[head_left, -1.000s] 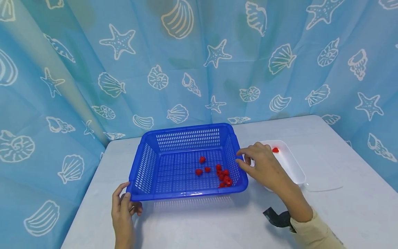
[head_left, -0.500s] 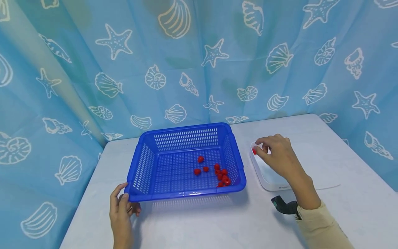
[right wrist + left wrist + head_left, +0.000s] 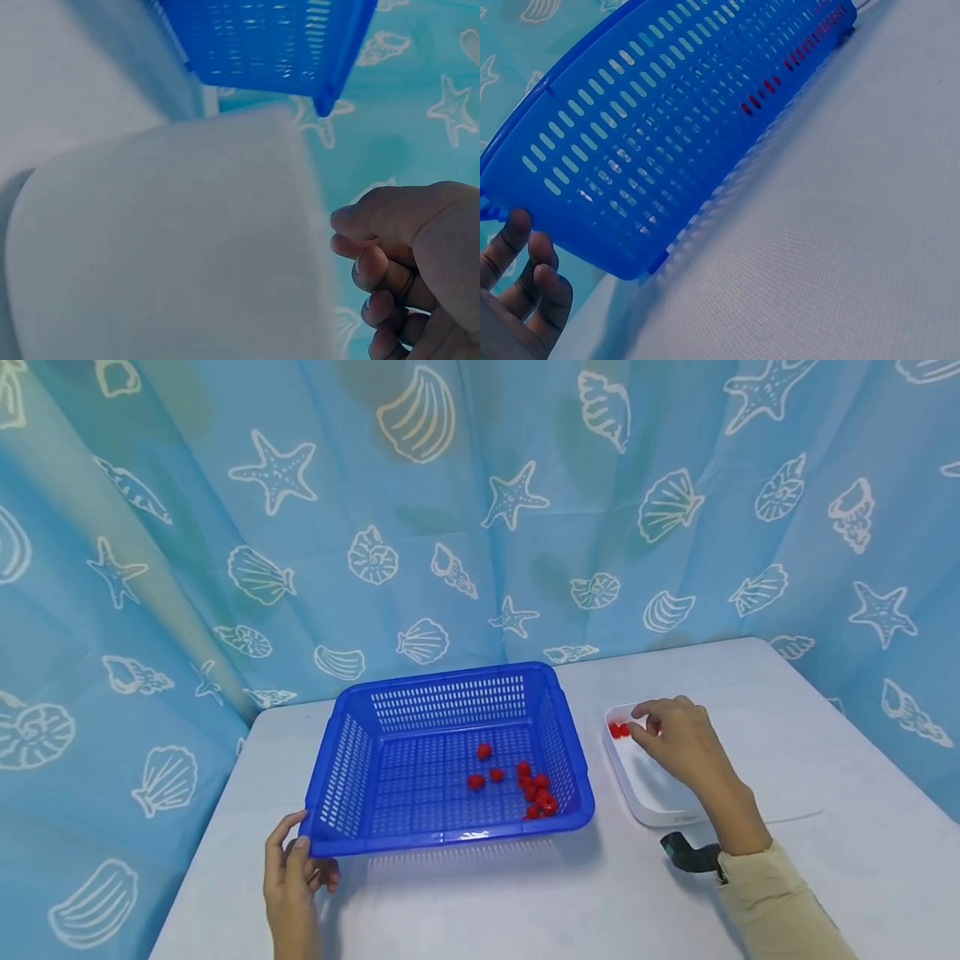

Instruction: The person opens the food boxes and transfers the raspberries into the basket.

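Note:
A blue plastic basket (image 3: 435, 845) with slotted sides stands tilted, its front raised off the table. My left hand (image 3: 294, 885) grips its near left corner, thumb on the rim; the left wrist view shows curled fingers under that corner. Several red raspberries (image 3: 522, 768) lie inside, mostly toward the near right. To the right is a white tray (image 3: 637, 793) with red raspberries (image 3: 619, 729) at its far left corner. My right hand (image 3: 682, 739) hovers over that end, thumb and forefinger slightly apart, nothing visible between them. A bit of red shows behind its fingers.
A white-covered table (image 3: 450, 910) bears everything. Behind it hangs a blue curtain (image 3: 450, 510) with shell and starfish prints. A black wrist-camera mount (image 3: 690, 853) sticks out from the right sleeve. A thin pale line lies right of the tray.
My right hand has moved from the basket's right rim to the right, over the far end of the tray, uncovering raspberries there. The left hand keeps its place on the basket corner.

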`<state>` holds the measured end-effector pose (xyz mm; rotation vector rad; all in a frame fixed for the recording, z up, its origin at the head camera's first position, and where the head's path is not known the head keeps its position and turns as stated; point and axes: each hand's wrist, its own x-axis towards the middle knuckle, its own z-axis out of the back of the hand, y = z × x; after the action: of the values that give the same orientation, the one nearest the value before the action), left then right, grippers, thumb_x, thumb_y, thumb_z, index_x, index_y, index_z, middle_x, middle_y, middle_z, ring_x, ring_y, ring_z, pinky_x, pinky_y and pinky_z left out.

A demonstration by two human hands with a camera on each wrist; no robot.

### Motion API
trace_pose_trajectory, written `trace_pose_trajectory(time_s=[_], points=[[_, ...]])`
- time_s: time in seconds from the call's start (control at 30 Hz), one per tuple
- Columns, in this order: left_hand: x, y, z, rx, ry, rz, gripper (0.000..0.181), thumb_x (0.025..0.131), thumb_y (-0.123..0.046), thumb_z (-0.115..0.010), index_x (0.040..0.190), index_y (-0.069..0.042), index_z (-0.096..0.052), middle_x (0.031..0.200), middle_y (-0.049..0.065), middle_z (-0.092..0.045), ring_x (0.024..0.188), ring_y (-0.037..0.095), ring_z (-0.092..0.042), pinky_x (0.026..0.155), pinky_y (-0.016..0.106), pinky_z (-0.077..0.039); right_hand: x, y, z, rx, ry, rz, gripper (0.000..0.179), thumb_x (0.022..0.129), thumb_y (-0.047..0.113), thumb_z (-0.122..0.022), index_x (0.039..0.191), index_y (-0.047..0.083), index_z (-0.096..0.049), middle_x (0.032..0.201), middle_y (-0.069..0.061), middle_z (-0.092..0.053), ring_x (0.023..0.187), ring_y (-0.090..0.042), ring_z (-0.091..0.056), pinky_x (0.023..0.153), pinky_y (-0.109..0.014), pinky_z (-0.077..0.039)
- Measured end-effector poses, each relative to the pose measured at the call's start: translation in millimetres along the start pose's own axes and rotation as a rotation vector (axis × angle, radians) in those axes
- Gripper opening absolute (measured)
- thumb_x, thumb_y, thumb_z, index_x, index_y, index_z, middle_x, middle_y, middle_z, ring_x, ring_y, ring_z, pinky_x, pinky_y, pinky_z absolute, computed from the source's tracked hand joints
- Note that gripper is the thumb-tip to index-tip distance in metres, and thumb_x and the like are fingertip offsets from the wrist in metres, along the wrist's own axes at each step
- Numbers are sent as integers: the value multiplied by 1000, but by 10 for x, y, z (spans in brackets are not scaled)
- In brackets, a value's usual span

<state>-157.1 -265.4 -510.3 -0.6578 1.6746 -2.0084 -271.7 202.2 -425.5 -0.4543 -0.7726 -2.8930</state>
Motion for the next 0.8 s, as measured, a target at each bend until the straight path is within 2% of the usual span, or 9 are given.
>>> trace_pose_trajectory(time_s=[0.13,0.27,0.33,0.47,0.67,0.8], points=[[-86,-102,36,-33,24,-6,38,95,-46,-41,131,-35,-43,99,14,-53,55,26,-55,43,34,-42,-2,-84,-107,-7,55,-5,25,83,22,-66,103,6,-66,72,-4,-50,78,-23,-43,59,-33,-36],[-153,-281,27,-15,60,-36,41,95,-47,-40,133,-32,-41,98,15,-51,57,27,-55,44,35,-43,36,-138,-180,-47,58,8,26,82,21,-67,102,5,-66,70,-4,-51,74,-23,-45,58,-32,-37],[-156,-325,13,17,68,-46,43,95,-50,-38,134,-33,-39,99,14,-51,59,26,-55,45,35,-44,63,-151,-196,-64,58,3,27,82,21,-67,103,4,-66,70,-5,-52,72,-23,-46,58,-33,-38],[-112,-257,13,46,75,-51,41,96,-49,-34,134,-36,-37,99,12,-51,61,26,-56,47,32,-45,101,-171,-218,-66,77,-15,29,82,20,-67,106,4,-65,72,-6,-53,70,-23,-46,57,-32,-39],[-77,-160,21,16,84,-59,40,96,-47,-35,134,-36,-37,100,13,-50,62,28,-55,47,32,-45,136,-207,-258,-75,79,-8,30,82,19,-69,107,3,-65,74,-8,-55,70,-24,-47,59,-34,-41],[-41,-73,13,21,58,-49,38,96,-49,-35,132,-39,-38,98,10,-52,62,29,-54,47,31,-45,172,-207,-298,-73,102,-17,32,81,18,-70,109,3,-64,81,-9,-58,77,-26,-49,69,-40,-44]])
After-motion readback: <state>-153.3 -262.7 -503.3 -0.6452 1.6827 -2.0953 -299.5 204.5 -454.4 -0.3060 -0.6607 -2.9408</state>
